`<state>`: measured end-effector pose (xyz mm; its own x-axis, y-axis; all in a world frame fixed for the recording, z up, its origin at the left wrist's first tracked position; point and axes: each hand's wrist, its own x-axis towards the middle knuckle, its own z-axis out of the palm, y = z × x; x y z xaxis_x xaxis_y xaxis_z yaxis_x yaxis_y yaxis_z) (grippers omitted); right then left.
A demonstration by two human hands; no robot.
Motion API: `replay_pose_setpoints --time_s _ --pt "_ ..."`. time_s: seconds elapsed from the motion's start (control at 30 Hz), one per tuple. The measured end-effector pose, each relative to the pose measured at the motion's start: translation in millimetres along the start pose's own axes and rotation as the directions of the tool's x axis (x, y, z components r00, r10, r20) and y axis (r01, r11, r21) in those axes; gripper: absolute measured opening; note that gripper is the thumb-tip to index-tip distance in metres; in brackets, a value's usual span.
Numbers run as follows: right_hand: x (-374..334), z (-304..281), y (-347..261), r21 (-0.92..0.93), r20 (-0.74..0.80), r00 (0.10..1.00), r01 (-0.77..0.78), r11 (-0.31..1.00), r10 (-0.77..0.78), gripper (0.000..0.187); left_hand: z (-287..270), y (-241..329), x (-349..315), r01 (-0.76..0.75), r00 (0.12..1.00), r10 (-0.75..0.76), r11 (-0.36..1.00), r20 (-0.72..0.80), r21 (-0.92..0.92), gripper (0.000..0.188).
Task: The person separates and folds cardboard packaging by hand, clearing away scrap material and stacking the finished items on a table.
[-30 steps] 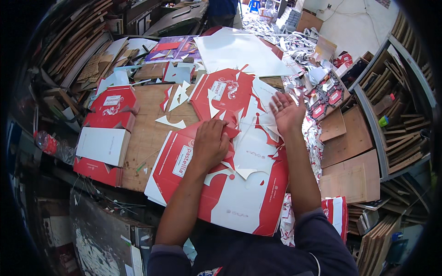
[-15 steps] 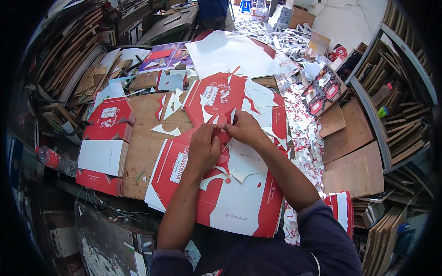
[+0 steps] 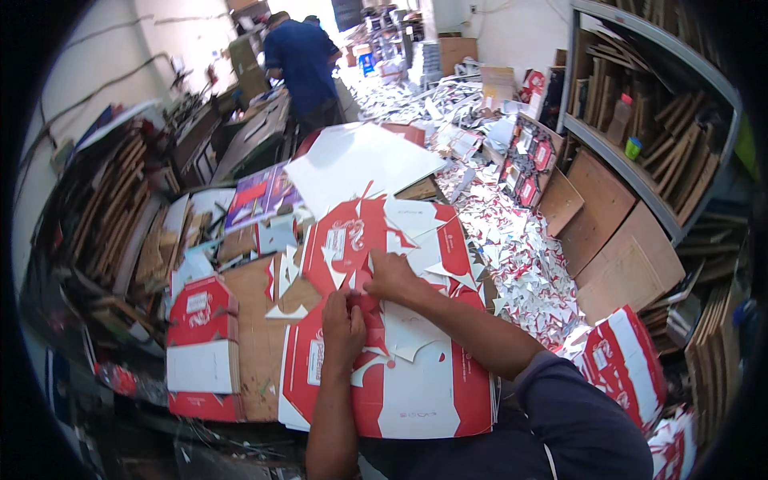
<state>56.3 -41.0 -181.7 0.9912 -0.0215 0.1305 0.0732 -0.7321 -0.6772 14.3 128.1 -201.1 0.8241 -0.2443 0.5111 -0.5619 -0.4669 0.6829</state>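
Observation:
A stack of red and white printed cardboard sheets (image 3: 416, 392) lies before me, with cut outlines and a narrow waist between its near and far parts. At that waist my left hand (image 3: 344, 326) rests on the sheets, fingers drawn together. Just beyond it and to the right, my right hand (image 3: 390, 276) is closed in a pinch, its fingertips pointing down at the cut edge. What either hand grips is hidden under the fingers. Loose pointed cardboard scraps (image 3: 453, 275) lie on the sheets around both hands. A white curved scrap (image 3: 286, 313) rests on the wooden board (image 3: 254, 352) to the left.
Trimmed red and white box blanks (image 3: 202, 368) are piled at the left. A large white sheet (image 3: 360, 168) covers the table's far part. Paper offcuts (image 3: 520, 264) heap up along the right, beside shelves (image 3: 640, 144) of wooden boards. A person in blue (image 3: 300, 68) stands far back.
My view has tilted upward, so the table sits lower and the far person shows more fully. My hands remain at the waist of the sheets, the right slightly farther from the left.

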Motion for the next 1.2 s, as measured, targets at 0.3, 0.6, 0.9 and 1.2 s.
replay_pose_setpoints --time_s 0.3,0.6,0.9,1.2 --pt "-7 -3 15 0.431 -0.194 0.976 0.176 0.885 -0.100 0.027 -4 -11 -6 -0.014 1.000 0.014 1.000 -0.010 -0.003 0.027" --pt "-15 4 41 0.463 -0.283 0.959 0.147 0.874 -0.011 0.023 10 4 -1 -0.038 0.997 0.037 0.999 -0.061 -0.002 0.024" --pt "9 -54 147 0.442 -0.566 0.817 0.189 0.877 0.109 0.013 2 9 -1 0.022 0.999 -0.024 0.998 -0.029 -0.054 0.026" --pt "15 -159 179 0.117 -0.772 0.613 -0.125 0.985 0.169 0.096 1 -3 -2 -0.012 0.998 0.012 1.000 -0.063 0.006 0.026"
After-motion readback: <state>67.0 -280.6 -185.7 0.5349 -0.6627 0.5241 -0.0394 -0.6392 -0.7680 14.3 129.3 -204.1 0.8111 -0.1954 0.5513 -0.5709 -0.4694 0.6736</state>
